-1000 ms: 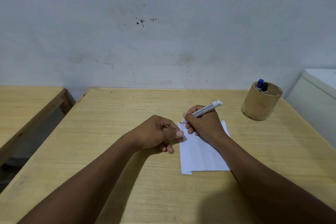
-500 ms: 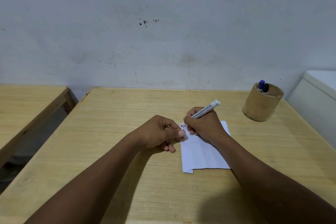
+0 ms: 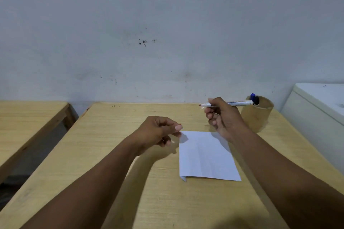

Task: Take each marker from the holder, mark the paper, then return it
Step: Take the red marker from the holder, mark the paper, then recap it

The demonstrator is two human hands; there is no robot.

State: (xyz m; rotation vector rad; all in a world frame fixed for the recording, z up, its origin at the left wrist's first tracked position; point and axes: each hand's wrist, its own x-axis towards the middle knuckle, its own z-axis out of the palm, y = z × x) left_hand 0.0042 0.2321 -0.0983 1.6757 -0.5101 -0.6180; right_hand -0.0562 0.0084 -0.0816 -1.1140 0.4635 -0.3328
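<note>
My right hand (image 3: 223,117) is shut on a white marker (image 3: 240,102), held level above the table with its reddish tip pointing left. It hovers over the far edge of the folded white paper (image 3: 204,158), just left of the round brown holder (image 3: 260,119). A blue marker (image 3: 252,96) and a black marker (image 3: 257,100) stand in the holder. My left hand (image 3: 158,132) has its fingers curled shut beside the paper's far left corner. I see nothing held in it.
The paper and holder sit on a light wooden table (image 3: 111,154) against a grey wall. A second wooden table (image 3: 28,117) stands to the left across a gap. A white cabinet (image 3: 320,109) stands close on the right, behind the holder.
My right hand has lifted the marker off the paper, up and to the right toward the holder. My left hand has drawn slightly away from the marker tip.
</note>
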